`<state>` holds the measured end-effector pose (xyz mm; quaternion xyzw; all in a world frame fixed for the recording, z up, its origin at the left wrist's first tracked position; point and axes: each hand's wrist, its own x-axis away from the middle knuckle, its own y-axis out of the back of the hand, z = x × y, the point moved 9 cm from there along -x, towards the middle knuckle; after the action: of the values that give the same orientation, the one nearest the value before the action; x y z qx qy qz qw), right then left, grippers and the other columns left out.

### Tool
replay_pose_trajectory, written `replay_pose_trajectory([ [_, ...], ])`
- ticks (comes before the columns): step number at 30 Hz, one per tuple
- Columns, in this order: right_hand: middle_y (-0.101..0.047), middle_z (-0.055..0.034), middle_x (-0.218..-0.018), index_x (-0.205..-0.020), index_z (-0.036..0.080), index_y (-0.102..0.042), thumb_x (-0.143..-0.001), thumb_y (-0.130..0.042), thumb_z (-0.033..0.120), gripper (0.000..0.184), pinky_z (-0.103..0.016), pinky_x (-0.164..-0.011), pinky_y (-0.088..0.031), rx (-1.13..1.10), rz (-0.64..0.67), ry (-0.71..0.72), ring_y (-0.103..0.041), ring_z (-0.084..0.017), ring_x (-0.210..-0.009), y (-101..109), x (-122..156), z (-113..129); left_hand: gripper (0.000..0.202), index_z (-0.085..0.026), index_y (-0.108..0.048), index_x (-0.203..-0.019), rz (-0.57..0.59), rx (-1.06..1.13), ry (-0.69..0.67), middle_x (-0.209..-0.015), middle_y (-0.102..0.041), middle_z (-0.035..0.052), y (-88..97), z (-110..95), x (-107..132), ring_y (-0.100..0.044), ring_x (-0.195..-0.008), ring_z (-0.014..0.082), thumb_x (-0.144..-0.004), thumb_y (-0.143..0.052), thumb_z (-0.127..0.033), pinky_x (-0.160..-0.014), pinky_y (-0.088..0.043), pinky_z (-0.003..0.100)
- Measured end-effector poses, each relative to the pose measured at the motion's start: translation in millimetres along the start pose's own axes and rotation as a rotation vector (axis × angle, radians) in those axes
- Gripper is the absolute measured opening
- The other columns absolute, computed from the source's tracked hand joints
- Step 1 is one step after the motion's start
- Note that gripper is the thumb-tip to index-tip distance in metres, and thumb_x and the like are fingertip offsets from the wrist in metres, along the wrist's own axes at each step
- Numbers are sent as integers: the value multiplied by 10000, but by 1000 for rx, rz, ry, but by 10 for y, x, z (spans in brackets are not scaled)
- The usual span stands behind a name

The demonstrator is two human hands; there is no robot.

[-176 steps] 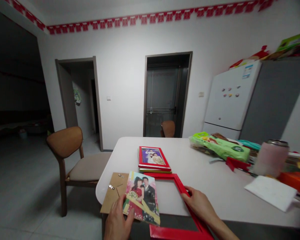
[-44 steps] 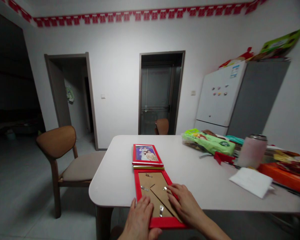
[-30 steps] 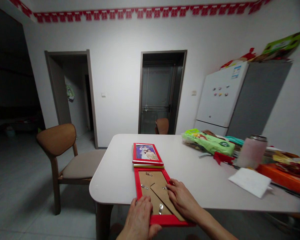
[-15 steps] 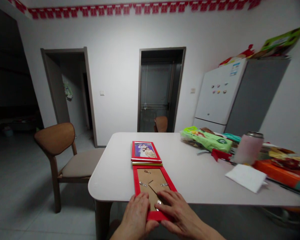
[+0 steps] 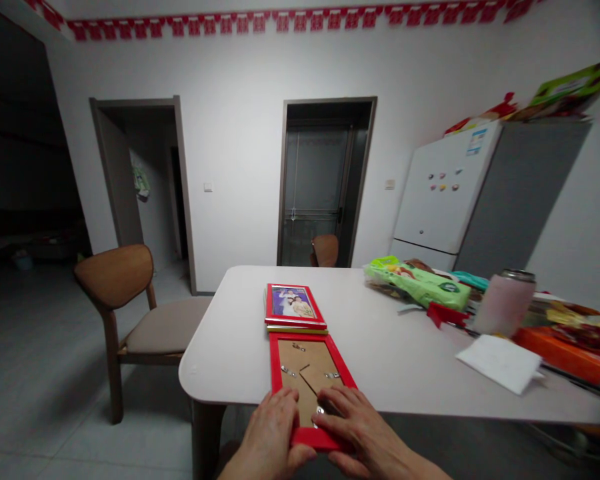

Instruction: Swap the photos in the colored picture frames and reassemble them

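The left hand [image 5: 275, 433] clasps the near edge of a red picture frame with a brown cardboard back [image 5: 307, 377], fingers on top and thumb curled at the rim. The right hand [image 5: 355, 430] lies open on the backing, fingertips by a small metal clip. The frame lies face down, its near end jutting past the edge of the white table [image 5: 230, 360]. Just beyond it sits a stack of red-framed photos [image 5: 293, 305]. Farther right are a folded white paper [image 5: 500, 361], a pink tumbler [image 5: 503, 303] and a green plastic package [image 5: 417, 283].
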<state>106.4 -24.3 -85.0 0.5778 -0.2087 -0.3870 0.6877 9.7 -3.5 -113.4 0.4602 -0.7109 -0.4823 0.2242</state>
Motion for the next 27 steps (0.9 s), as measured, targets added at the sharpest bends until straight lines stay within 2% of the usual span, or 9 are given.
replay_pose_trajectory([
  [4, -465, -65, -1122, -1069, 265, -517, -720, -470, 370, 367, -380, -898, -282, -75, -36, -16, -393, -221, -1036, 39, -116, -18, 685, -122, -388, -1191, 3, 7, -12, -1241, -420, 122, -12, 32, -4, -364, -1143, 239, -592, -666, -303, -974, -284, 360],
  [8, -479, -84, -1102, -1141, 220, -467, -798, -333, 308, 378, -345, -873, -308, -106, -104, -113, -416, -196, -1006, 18, -439, -173, 696, -128, -382, -1193, -8, 17, -26, -1242, -418, 122, -3, 33, -15, -367, -1141, 235, -578, -671, -277, -972, -285, 369],
  [13, -516, -46, -984, -973, 235, -578, -758, -357, 202, 310, -333, -815, -325, -19, -112, -133, -427, -188, -936, -103, -775, -221, 732, -130, -368, -1202, -19, 49, -53, -1242, -416, 126, -2, 45, -19, -368, -1139, 234, -562, -685, -295, -970, -288, 366],
  [20, -533, -27, -954, -887, 238, -606, -726, -384, 158, 286, -315, -778, -331, -8, -133, -80, -443, -182, -904, -167, -795, -191, 737, -124, -373, -1201, -17, 75, -45, -1240, -419, 121, 26, 60, -6, -365, -1142, 228, -559, -688, -305, -980, -272, 349],
  [23, -557, -53, -967, -942, 206, -600, -768, -360, 207, 296, -288, -772, -343, -36, -193, -153, -475, -172, -902, -139, -840, -373, 712, -123, -401, -1181, 1, 69, -44, -1234, -428, 117, 27, 52, 7, -365, -1143, 225, -557, -692, -306, -983, -266, 342],
  [25, -579, -69, -958, -956, 179, -596, -779, -364, 255, 301, -270, -762, -349, -28, -253, -289, -499, -166, -892, -99, -876, -601, 691, -119, -431, -1156, 11, 57, -40, -1230, -433, 118, 9, 63, 8, -370, -1138, 230, -549, -699, -313, -980, -273, 338],
  [27, -611, -65, -893, -894, 176, -613, -771, -387, 294, 283, -254, -713, -361, -9, -283, -422, -528, -162, -842, -84, -913, -817, 710, -114, -426, -1160, 20, 42, -31, -1232, -429, 126, -20, 87, 2, -370, -1138, 237, -540, -702, -324, -976, -279, 340],
])
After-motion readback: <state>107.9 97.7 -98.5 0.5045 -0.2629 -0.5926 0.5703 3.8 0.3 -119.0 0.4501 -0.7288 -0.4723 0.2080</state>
